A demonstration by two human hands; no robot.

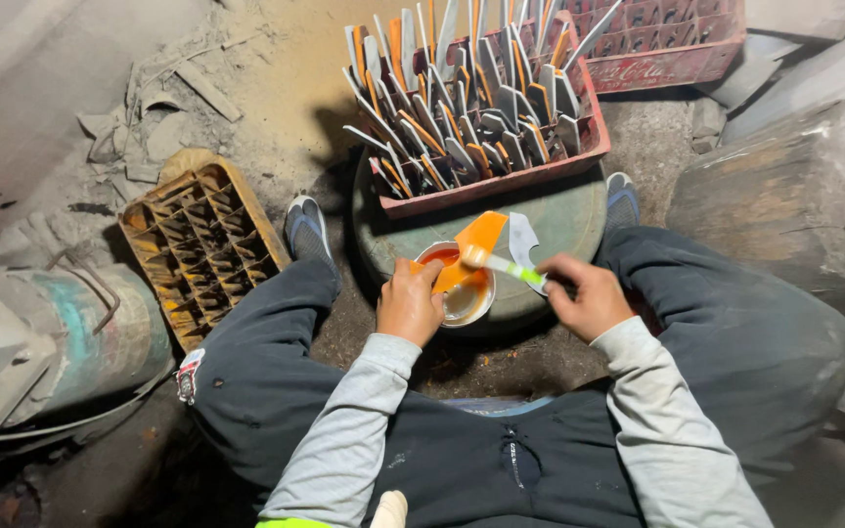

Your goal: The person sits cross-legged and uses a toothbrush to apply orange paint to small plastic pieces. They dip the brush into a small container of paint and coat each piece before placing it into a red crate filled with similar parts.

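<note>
Left hand [409,303] grips an orange-coated blade [469,249] over a white bowl of orange paint [462,291]. Right hand [587,296] is closed around a toothbrush [506,265], its head touching the blade. The bowl sits on a round green drum [569,220], beside a red crate [501,181] of blades.

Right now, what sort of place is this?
Likely a small, rough workshop for painting metal blades. A red crate holds orange-painted blades, a bowl of orange paint sits on a drum, and dusty rubble lies on the floor.
</note>
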